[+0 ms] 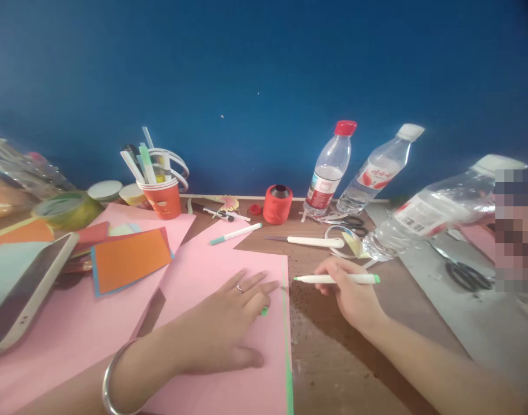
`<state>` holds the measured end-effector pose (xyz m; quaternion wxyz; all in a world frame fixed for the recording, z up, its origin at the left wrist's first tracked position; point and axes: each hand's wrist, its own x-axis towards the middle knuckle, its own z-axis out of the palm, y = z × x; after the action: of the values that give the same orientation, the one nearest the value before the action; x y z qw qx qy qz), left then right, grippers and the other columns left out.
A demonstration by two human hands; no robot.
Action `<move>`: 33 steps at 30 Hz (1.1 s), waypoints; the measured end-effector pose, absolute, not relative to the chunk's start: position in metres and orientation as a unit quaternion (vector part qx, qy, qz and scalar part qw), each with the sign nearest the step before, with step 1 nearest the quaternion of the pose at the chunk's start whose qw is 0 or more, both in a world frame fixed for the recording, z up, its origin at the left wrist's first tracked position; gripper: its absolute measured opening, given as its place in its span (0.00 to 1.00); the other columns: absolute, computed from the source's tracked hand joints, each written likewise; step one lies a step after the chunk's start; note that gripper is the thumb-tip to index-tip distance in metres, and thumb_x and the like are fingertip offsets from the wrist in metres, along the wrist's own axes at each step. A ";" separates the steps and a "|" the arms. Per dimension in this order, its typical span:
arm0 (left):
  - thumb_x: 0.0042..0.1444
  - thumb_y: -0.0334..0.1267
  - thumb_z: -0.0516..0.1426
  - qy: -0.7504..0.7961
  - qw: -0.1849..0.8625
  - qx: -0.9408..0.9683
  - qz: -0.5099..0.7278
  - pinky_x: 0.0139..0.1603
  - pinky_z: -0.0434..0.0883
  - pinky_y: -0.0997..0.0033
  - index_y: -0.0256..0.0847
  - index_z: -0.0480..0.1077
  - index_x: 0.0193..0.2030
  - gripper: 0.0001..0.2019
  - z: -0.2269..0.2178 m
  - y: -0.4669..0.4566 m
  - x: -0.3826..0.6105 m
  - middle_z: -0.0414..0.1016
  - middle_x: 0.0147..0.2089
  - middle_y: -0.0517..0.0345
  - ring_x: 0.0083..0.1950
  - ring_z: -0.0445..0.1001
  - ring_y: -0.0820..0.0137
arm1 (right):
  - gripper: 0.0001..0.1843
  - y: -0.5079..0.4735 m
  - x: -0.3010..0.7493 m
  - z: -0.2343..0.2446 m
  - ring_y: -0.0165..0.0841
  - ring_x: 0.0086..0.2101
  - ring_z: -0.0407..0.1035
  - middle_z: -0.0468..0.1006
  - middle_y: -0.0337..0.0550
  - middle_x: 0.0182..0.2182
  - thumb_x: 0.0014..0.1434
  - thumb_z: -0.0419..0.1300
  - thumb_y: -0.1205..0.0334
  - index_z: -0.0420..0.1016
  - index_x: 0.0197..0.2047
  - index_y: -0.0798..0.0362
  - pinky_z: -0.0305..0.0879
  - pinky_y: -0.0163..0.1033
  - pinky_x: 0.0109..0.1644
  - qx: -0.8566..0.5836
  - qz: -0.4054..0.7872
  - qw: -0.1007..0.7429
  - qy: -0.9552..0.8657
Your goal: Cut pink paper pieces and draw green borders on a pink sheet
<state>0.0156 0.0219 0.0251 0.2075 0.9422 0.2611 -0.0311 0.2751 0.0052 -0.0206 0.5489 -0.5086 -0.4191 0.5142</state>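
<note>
My right grip (353, 297) is closed around a green-tipped marker (363, 279), held nearly level over the bench (324, 380), its bare nib just beside the right edge of the pink sheet (246, 392). My left grip (229, 323) lies spread on that sheet, a bent finger holding a green piece (264, 311), half hidden, that I take for the cap. A green strip (289, 380) runs down the sheet's right edge; if it is fresh ink, my fingertips lie near enough to smear it. Were my left palm to lighten, the sheet could slip; were the nib to dip here, it would mark bare wood. A white-handled knife (316, 242) lies near my right knuckles, so a careless reach could nick them.
</note>
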 end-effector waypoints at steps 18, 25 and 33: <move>0.58 0.57 0.50 0.322 0.060 0.944 0.024 0.66 0.44 0.45 0.39 0.63 0.52 0.25 0.000 0.020 0.014 0.45 0.70 0.46 0.69 0.43 0.52 | 0.05 0.005 0.274 -0.012 0.28 0.26 0.70 0.78 0.39 0.25 0.51 0.63 0.62 0.76 0.33 0.53 0.67 0.32 0.30 -0.517 0.527 0.473 -0.481; 0.59 0.57 0.48 0.315 0.029 0.948 0.022 0.65 0.47 0.42 0.36 0.62 0.52 0.26 -0.001 0.019 0.015 0.47 0.69 0.42 0.69 0.42 0.50 | 0.10 -0.008 0.262 -0.006 0.29 0.22 0.68 0.75 0.40 0.20 0.51 0.61 0.61 0.70 0.22 0.55 0.63 0.34 0.27 -0.560 0.514 0.391 -0.519; 0.59 0.57 0.49 0.320 0.043 0.945 0.044 0.66 0.44 0.44 0.39 0.64 0.49 0.23 -0.003 0.019 0.016 0.50 0.68 0.44 0.69 0.43 0.52 | 0.09 -0.008 0.263 -0.015 0.32 0.25 0.69 0.76 0.40 0.23 0.54 0.61 0.56 0.72 0.28 0.54 0.64 0.35 0.28 -0.558 0.501 0.371 -0.547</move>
<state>0.0163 0.0190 -0.0027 0.0426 0.9454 0.3201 0.0444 0.2630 -0.0081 -0.0150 0.3711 -0.5583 -0.5471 0.5013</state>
